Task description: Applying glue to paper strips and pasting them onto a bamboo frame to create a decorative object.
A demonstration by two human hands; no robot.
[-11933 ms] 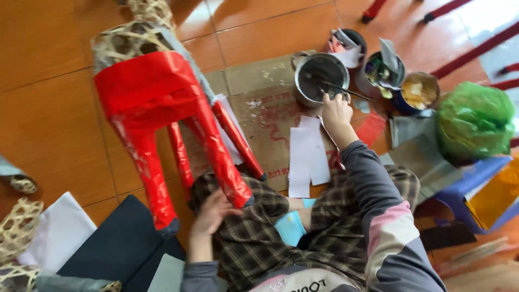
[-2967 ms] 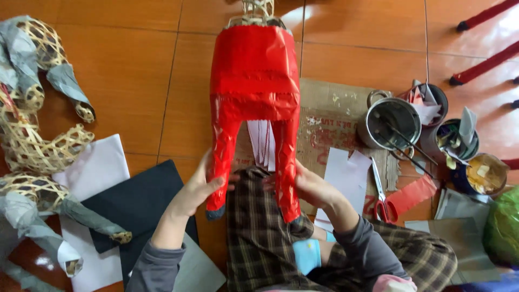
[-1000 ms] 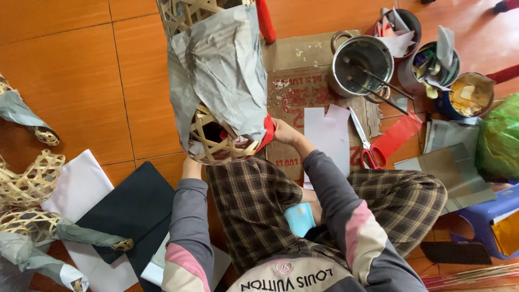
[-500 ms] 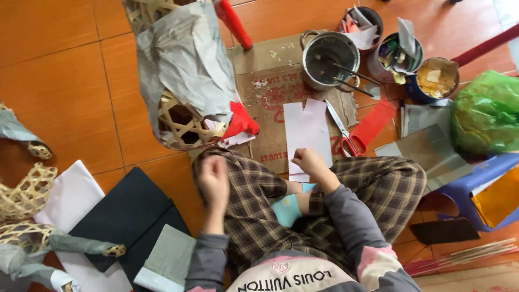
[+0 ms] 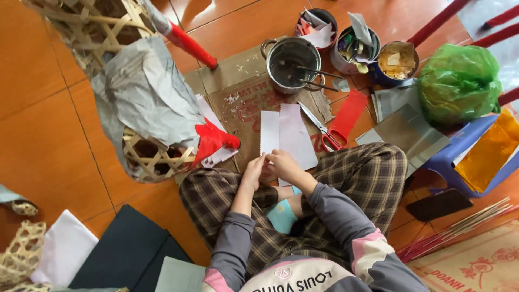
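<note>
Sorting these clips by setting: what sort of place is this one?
Probably a home craft workspace on a tiled floor, not a factory bench. The person sits cross-legged among a woven bamboo frame partly covered in paper, a metal pot with brushes, scissors and cut paper sheets on flattened cardboard.

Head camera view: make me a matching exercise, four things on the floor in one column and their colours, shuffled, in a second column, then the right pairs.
Things:
1. plastic bag
2. scissors' handles
3. stool
4. paper strips by the hands

Colours:
A. white
B. blue
C. green
D. red

Pairs: 1-C, 2-D, 3-B, 4-A
</note>
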